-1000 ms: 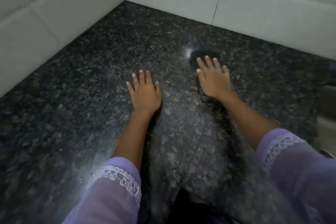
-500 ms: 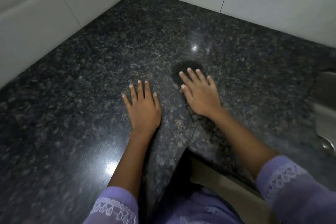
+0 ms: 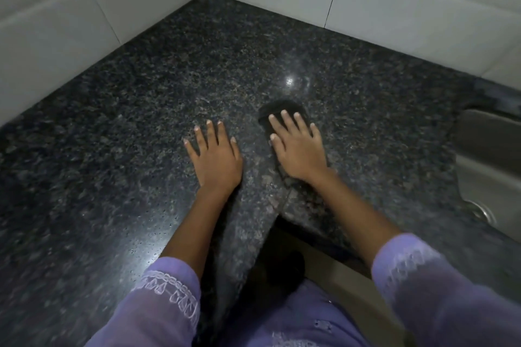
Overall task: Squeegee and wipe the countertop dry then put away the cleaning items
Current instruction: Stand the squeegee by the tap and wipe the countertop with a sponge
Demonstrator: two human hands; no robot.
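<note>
The dark speckled granite countertop (image 3: 135, 121) fills the view and meets white tiled walls in a corner. My right hand (image 3: 298, 149) lies flat, fingers spread, pressing a dark cloth (image 3: 282, 108) onto the stone. Only the cloth's far edge and a strip beside my thumb show past my fingers. My left hand (image 3: 217, 160) rests palm-down on the bare counter just left of it, fingers apart, holding nothing. No squeegee is in view.
White tiled walls (image 3: 84, 8) close the left and back sides. A steel sink (image 3: 490, 155) with its drain (image 3: 482, 211) is sunk into the counter at the right. The counter's front edge (image 3: 310, 224) runs just below my right wrist.
My right hand has slid the cloth toward me, away from the bright glare spot. My left hand has stayed planted in nearly the same place.
</note>
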